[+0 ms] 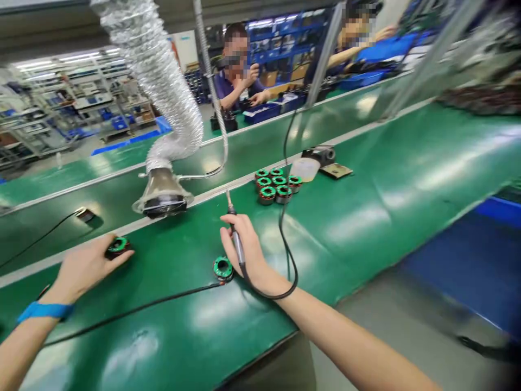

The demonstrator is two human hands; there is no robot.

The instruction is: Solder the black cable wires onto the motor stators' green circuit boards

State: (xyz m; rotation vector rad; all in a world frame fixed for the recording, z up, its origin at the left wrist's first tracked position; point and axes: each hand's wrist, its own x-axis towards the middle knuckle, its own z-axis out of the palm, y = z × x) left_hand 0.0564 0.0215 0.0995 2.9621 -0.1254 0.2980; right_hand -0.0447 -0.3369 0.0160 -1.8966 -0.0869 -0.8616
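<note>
My left hand [87, 264], with a blue band at its wrist, is closed around a motor stator [119, 246] with a green ring on top, at the left of the green bench. In my right hand [246, 247] is a soldering iron [237, 244], its tip pointing away from me and its black cord looping over my wrist. Just left of that hand, another stator [223, 268] lies on the bench, a black cable [142, 308] running from it to the left. Several more stators [275, 184] stand grouped farther back.
A silver flexible duct with a hood [165, 193] hangs over the bench. Behind the stators are a pale round dish [305, 169], a dark soldering stand [321, 156] and a small flat tin [336, 170]. Across the bench sits a co-worker [238, 76]; another person is farther right.
</note>
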